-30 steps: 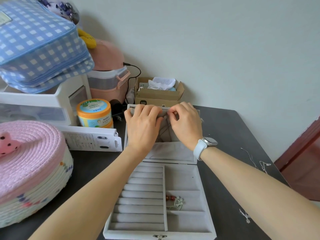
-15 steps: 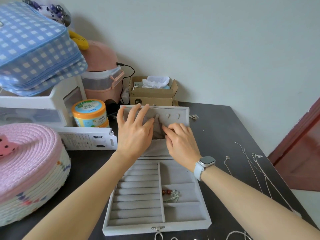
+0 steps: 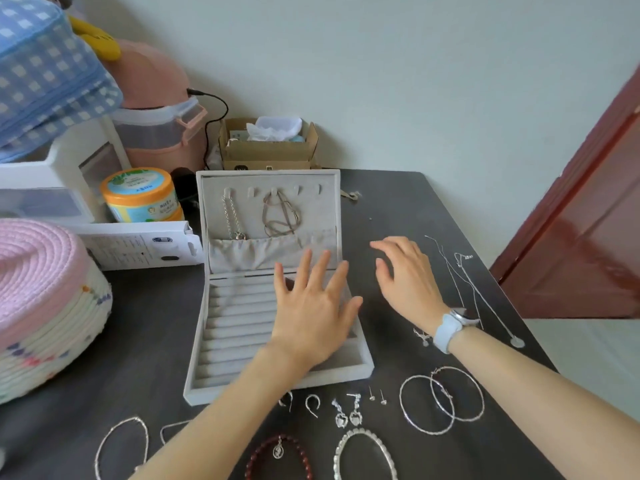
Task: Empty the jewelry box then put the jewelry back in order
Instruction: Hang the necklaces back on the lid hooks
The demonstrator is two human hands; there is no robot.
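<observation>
A grey velvet jewelry box point(image 3: 221, 341) lies open on the dark table, its lid point(image 3: 268, 220) propped upright. A silver chain point(image 3: 231, 216) and a thin brownish necklace point(image 3: 280, 213) hang from hooks inside the lid. My left hand point(image 3: 311, 313) hovers with spread fingers over the box's right compartments, hiding them. My right hand point(image 3: 405, 275), with a watch on the wrist, is spread above the table just right of the box. Both hands hold nothing. Silver necklaces point(image 3: 478, 289) lie to the right; hoop earrings point(image 3: 440, 400), small earrings point(image 3: 346, 410), bracelets point(image 3: 363, 455) and a red bead bracelet point(image 3: 277, 455) lie in front.
A pink-topped woven basket point(image 3: 45, 299) stands at left. Behind it are a white flat box point(image 3: 138, 244), an orange jar point(image 3: 138, 194), white drawers with a blue gingham bag, a pink appliance point(image 3: 156, 126) and a cardboard box point(image 3: 268, 147). A red-brown door point(image 3: 588, 220) is at right.
Both hands left the lid's hooks and pulled back toward me, now spread and empty. The view tilted down, bringing the jewelry laid on the table's front into sight.
</observation>
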